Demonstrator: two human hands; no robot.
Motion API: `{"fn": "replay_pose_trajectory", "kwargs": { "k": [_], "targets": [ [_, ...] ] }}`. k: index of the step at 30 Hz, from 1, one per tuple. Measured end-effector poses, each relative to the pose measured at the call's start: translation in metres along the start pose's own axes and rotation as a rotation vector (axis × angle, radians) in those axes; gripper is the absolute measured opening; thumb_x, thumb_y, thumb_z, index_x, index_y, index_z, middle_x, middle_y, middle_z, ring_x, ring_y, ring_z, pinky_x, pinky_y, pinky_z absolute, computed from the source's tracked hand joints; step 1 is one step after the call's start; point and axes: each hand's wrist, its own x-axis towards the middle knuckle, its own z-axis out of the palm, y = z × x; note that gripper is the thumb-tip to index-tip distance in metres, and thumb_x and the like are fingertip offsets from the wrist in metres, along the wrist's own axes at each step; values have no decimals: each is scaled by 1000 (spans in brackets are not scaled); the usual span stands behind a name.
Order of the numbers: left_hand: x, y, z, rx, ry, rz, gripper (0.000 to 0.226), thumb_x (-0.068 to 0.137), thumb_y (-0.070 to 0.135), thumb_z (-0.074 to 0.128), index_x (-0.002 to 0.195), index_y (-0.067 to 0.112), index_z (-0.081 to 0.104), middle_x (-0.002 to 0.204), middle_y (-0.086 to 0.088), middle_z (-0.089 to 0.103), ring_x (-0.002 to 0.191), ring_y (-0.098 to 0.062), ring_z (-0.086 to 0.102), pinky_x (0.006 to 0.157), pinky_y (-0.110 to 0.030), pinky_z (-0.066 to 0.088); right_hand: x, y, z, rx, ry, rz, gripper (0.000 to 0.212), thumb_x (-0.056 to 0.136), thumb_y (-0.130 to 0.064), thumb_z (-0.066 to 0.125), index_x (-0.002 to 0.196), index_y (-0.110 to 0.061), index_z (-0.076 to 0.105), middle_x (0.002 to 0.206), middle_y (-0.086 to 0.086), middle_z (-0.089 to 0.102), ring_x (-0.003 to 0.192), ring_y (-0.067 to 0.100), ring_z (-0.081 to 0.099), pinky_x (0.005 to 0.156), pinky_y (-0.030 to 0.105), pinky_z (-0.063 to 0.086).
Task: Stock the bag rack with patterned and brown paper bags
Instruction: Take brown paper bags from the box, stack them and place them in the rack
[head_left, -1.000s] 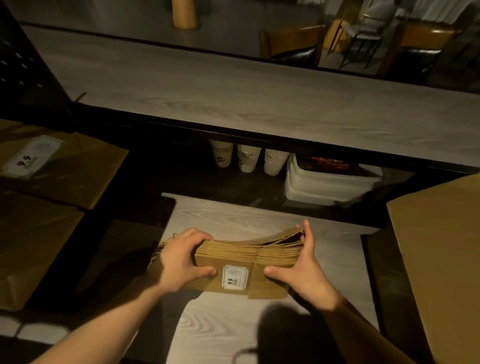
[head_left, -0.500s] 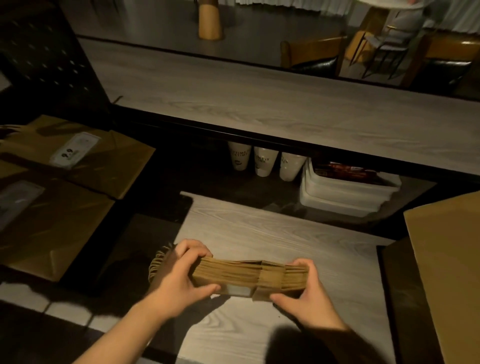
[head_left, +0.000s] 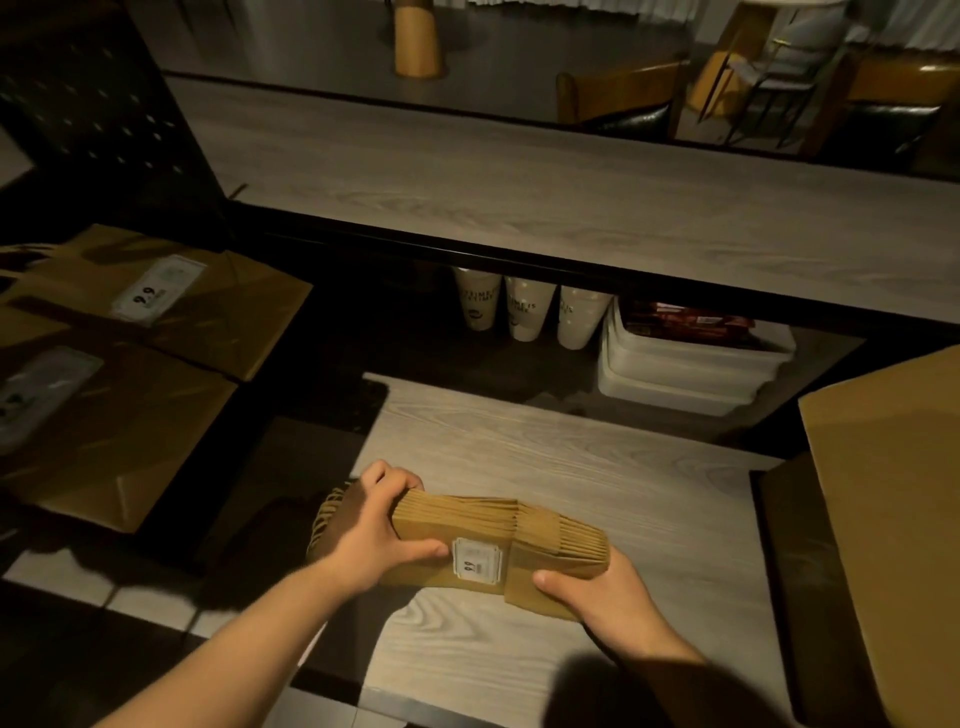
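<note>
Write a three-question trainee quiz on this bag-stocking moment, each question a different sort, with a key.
1. True or false: the stack of brown paper bags lies untouched on the light wood counter.
2. Multiple choice: under the upper counter stand paper cups. How many? A two, B three, C five.
3. Fill in: the white label on the stack sits between the left hand and the ____ hand.

Key: 1 false, both hands have a grip on it; 2 B; 3 right.
</note>
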Motion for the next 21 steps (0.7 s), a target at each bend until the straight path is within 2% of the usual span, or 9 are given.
{"fn": "replay_pose_trajectory", "kwargs": {
  "k": [3, 7, 9, 11, 13, 15, 18, 19, 21],
  "targets": [
    [13, 7, -4, 56, 38, 42, 69, 53, 82, 79, 94, 33, 52, 105, -1, 48, 103, 5, 41, 93, -10, 33, -4, -15, -6, 27, 22, -42, 38, 81, -2, 86, 112, -21, 77, 103, -10, 81, 99, 10, 76, 84, 20, 59],
    [22, 32, -14, 186, 98, 91, 62, 54, 77, 81, 98, 42, 54, 104, 16, 52, 97, 2, 50, 84, -25, 45, -13, -38, -18, 23, 63, -131, 38, 82, -1, 84, 110, -24, 75, 100, -20, 79, 96, -1, 73, 78, 9, 54],
    [24, 48, -17, 200, 129, 69, 75, 55, 80, 79, 114, 43, 53, 114, 20, 52, 107, 4, 51, 93, -30, 50, -20, -50, -25, 6, 42, -153, 39, 85, -5, 82, 114, -29, 73, 101, -25, 78, 97, -5, 71, 75, 9, 55],
    [21, 67, -13, 196, 227, -21, 97, 55, 67, 89, 137, 38, 46, 132, 20, 45, 126, 0, 43, 111, -34, 39, -26, -60, -31, -3, 42, -166, 40, 86, -9, 81, 116, -33, 71, 102, -28, 76, 98, -6, 70, 71, 10, 56],
    [14, 90, -1, 117, 390, -185, 116, 56, 53, 96, 152, 33, 33, 150, 13, 31, 140, -3, 27, 117, -32, 27, -32, -68, -36, 18, 105, -182, 39, 84, -14, 83, 114, -36, 72, 102, -28, 76, 98, -3, 71, 71, 11, 56],
    [12, 109, 14, -128, 496, -423, 133, 55, 50, 96, 160, 30, 18, 161, 6, 23, 147, -11, 24, 117, -35, 27, -37, -73, -37, 122, 226, -189, 39, 80, -15, 86, 109, -37, 73, 95, -20, 78, 93, 3, 73, 70, 15, 56],
    [15, 135, 27, -727, 364, -779, 151, 39, 62, 97, 162, 34, 14, 161, -9, 37, 144, -32, 43, 116, -52, 39, -47, -86, -35, 366, 364, -163, 45, 67, -16, 91, 104, -34, 73, 94, -9, 80, 94, 14, 74, 80, 37, 58],
    [17, 144, 26, -992, 268, -804, 147, 38, 62, 98, 160, 30, 24, 154, -13, 50, 137, -35, 52, 110, -52, 45, -51, -92, -32, 439, 363, -164, 56, 60, -19, 92, 111, -31, 73, 98, -6, 81, 96, 19, 75, 79, 40, 60],
    [19, 166, 22, -1318, 176, -704, 112, 53, 47, 99, 148, 15, 48, 133, -15, 69, 123, -36, 65, 105, -52, 50, -59, -104, -26, 551, 348, -172, 78, 54, -21, 88, 129, -24, 68, 107, 0, 80, 100, 27, 76, 73, 39, 65]
  ]
}}
